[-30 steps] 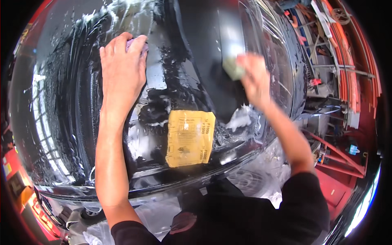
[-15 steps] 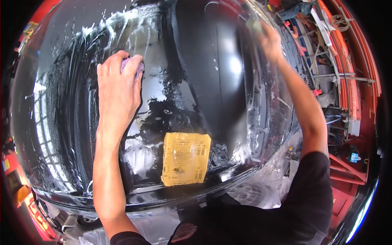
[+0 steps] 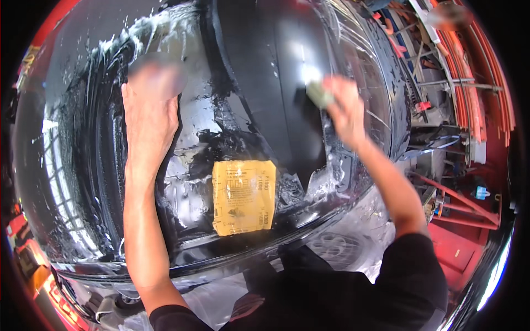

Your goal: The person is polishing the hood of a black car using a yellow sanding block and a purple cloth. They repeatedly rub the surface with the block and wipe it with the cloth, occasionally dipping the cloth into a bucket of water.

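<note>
A wet black car body panel (image 3: 287,127), streaked with whitish suds, lies in front of me. My right hand (image 3: 346,107) is closed on a small grey-green block (image 3: 319,95), which is over the smoother dark stretch beside a bright reflection. My left hand (image 3: 150,113) rests on the sudsy left part of the panel. Its fingertips are smeared now; half a second ago they were closed around a purple pad. Between my forearms, near the panel's front edge, a yellow-brown sheet of sandpaper (image 3: 244,198) lies flat with its printed back up.
On the right stand a red metal frame (image 3: 469,212) and long orange-red bars (image 3: 480,83), with assorted parts beside them. Clear plastic sheeting (image 3: 353,237) hangs below the panel's edge. Red and orange items (image 3: 33,259) sit at the far left.
My right hand has come nearer and to the left with the block, from the panel's far right edge. My left hand has shifted slightly left. The view has moved a little.
</note>
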A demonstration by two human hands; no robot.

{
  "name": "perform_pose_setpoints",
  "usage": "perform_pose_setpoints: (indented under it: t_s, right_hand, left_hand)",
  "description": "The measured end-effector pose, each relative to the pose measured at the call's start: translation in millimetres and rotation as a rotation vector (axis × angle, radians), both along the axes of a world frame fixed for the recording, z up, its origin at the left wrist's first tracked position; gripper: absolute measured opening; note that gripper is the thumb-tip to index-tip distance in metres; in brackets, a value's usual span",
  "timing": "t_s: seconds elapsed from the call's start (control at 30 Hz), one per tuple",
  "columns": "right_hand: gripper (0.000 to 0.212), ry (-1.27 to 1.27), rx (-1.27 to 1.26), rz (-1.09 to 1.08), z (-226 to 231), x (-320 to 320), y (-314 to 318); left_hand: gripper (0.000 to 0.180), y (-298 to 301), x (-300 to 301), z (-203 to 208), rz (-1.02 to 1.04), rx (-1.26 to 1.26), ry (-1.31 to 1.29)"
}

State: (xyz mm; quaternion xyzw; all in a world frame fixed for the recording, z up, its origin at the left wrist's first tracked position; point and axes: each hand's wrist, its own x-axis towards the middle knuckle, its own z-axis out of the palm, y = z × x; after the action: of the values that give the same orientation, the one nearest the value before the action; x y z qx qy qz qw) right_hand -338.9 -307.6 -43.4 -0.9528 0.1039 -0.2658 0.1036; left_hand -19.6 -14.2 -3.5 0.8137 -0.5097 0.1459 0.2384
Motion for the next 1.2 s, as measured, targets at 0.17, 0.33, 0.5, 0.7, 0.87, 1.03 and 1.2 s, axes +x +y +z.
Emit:
perform_pose_setpoints:
  t_s: [0.17, 0.33, 0.5, 0.7, 0.87, 1.03, 1.2]
  right_hand:
    - [0.043, 0.212, 0.213, 0.146, 22.2, -130.7, 103.8]
    - [0.038, 0.213, 0.226, 0.212, 33.9, -75.1, 18.0]
    - [0.048, 0.104, -0.046, -0.232, 12.8, 86.8, -184.1]
    - [0.041, -0.201, 0.04, -0.279, -61.6, 103.6, -202.3]
    - [0.042, -0.051, 0.163, -0.211, -18.9, -46.7, -15.0]
    - [0.04, 0.118, 0.244, -0.133, 7.7, -161.0, 133.1]
    - [0.05, 0.061, 0.259, -0.096, 26.8, -154.4, 137.6]
  left_hand:
    - [0.029, 1.6, -1.9, 5.0, 0.014, 0.0, -0.014]
    - [0.029, 3.3, -1.6, 3.2, 0.017, 0.019, -0.011]
    - [0.031, -2.7, -2.6, -1.2, -0.013, -0.005, 0.005]
    - [0.03, 4.8, 1.1, -4.4, -0.022, 0.002, -0.03]
    - [0.029, 1.6, -1.4, -7.2, -0.019, 0.003, -0.038]
    - [0.03, 3.1, -0.5, -5.8, -0.032, -0.004, -0.072]
    - [0.031, -0.7, 19.8, -15.3, -0.072, -0.082, -0.131]
